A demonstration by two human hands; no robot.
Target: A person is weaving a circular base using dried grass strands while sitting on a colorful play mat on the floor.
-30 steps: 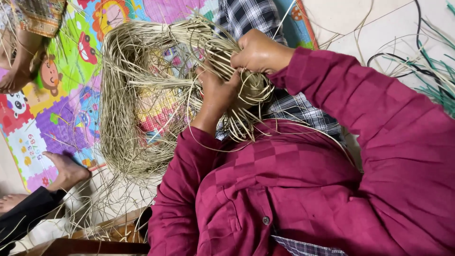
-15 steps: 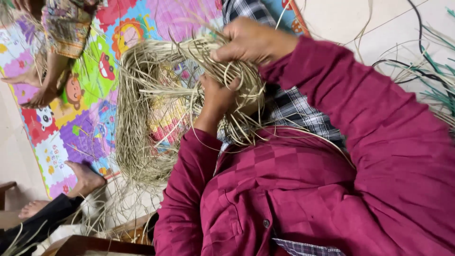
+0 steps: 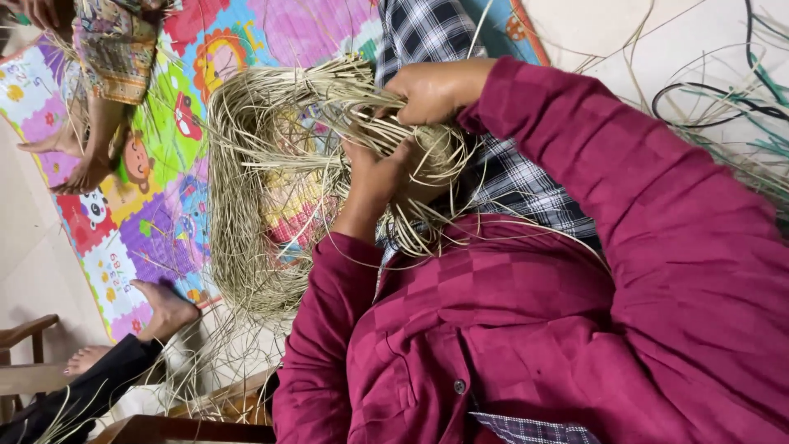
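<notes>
A loose, half-woven bundle of pale straw strands (image 3: 263, 173) lies over my lap and the colourful mat. My right hand (image 3: 436, 86), on a maroon sleeve coming in from the right, is closed around a bunch of strands at the bundle's upper edge. Just below it, my left hand (image 3: 374, 177) grips the strands where they gather into a tight knot (image 3: 440, 156). The two hands are close together, almost touching. Loose strand ends fan out over my plaid skirt (image 3: 526, 185).
A bright children's play mat (image 3: 156, 222) covers the floor. Another person's bare feet (image 3: 78, 168) and patterned skirt are at the upper left; another foot (image 3: 168, 308) and dark trouser leg are at the lower left. Dark cords and green strands (image 3: 740, 99) lie at the right.
Both hands keep their hold on the straw and have shifted only slightly. The view has swung, so more of the mat and the other person's legs show at the left.
</notes>
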